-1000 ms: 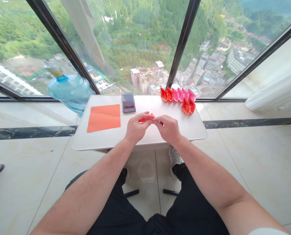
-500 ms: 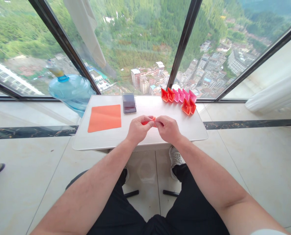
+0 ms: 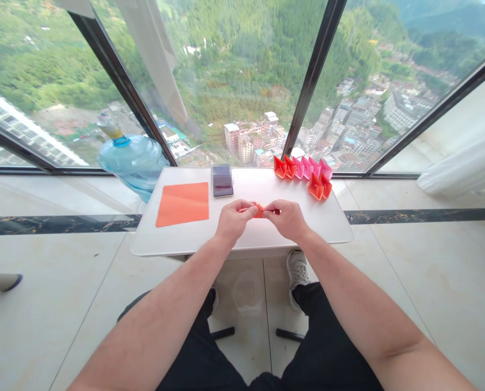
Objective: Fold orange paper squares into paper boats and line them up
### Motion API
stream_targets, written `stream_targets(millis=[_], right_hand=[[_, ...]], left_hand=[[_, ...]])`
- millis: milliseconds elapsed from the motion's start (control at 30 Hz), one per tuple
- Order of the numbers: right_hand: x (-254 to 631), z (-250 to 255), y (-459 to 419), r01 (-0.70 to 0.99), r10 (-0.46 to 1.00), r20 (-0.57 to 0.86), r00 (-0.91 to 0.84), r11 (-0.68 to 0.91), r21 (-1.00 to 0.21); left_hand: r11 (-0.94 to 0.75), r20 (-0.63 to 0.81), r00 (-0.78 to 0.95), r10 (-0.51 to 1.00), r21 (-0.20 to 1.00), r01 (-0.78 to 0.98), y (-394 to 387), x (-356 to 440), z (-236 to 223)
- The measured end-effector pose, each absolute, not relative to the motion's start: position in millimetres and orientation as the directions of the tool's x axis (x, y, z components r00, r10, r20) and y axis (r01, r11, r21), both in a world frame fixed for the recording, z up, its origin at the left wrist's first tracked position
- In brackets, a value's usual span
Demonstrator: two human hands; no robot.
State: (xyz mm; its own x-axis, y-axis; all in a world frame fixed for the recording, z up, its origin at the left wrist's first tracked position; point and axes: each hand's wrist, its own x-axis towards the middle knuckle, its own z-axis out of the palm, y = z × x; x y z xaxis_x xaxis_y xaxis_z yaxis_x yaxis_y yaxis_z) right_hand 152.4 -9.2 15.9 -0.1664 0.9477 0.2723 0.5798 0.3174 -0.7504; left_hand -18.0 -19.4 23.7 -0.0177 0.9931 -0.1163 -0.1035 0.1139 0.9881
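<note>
Between my two hands is a small folded piece of orange paper (image 3: 259,210), held above the front part of the white table. My left hand (image 3: 234,218) pinches its left side, thumb against fingers. On its right side my right hand (image 3: 285,217) grips it between thumb and fingertips. The fingers cover most of the paper, so its exact shape is hidden. Flat at the left of the table lies an orange sheet of paper (image 3: 183,203). Red folded paper boats (image 3: 316,187) and pink folded paper boats (image 3: 306,167) are grouped at the back right.
A phone (image 3: 222,182), its screen partly blurred, lies at the back middle of the white table (image 3: 185,239). Behind the left corner stands a blue water jug (image 3: 134,160). Tall windows rise beyond the table, and my legs are under its front edge.
The whole view has shifted, so the table appears slightly lower and farther right. My fingertips have moved slightly apart, and more of the orange paper shows between them.
</note>
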Motion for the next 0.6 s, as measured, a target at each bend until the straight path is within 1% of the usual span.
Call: stream_targets(millis=[133, 200, 267, 333, 433, 533, 600], right_hand=[[153, 19, -10, 0.514, 0.958, 0.233, -0.168, 0.287, -0.808], [153, 21, -11, 0.484, 0.966, 0.219, -0.136, 0.258, -0.837], [154, 23, -11, 0.458, 0.969, 0.222, -0.104, 0.245, -0.855], [155, 25, -11, 0.444, 0.968, 0.243, -0.067, 0.247, -0.862], [157, 26, -9, 0.417, 0.970, 0.241, 0.025, 0.209, -0.884], [156, 22, -8, 0.359, 0.984, 0.163, 0.070, 0.127, -0.925], [152, 17, -8, 0.316, 0.995, 0.087, 0.048, 0.067, -0.947]], left_hand=[[0.109, -0.112, -0.050, 0.992, 0.992, -0.071, -19, -18, 24], [0.130, -0.133, -0.063, 0.989, 0.990, -0.050, -19, -18, 24], [0.164, -0.169, -0.077, 0.983, 0.984, -0.068, -18, -18, 23], [0.198, -0.212, -0.102, 0.972, 0.971, -0.137, -16, -18, 21], [0.238, -0.295, -0.140, 0.945, 0.915, -0.325, -11, -20, 15], [0.257, -0.369, -0.156, 0.916, 0.840, -0.478, -7, -21, 12], [0.260, -0.389, -0.173, 0.905, 0.826, -0.500, -7, -21, 12]])
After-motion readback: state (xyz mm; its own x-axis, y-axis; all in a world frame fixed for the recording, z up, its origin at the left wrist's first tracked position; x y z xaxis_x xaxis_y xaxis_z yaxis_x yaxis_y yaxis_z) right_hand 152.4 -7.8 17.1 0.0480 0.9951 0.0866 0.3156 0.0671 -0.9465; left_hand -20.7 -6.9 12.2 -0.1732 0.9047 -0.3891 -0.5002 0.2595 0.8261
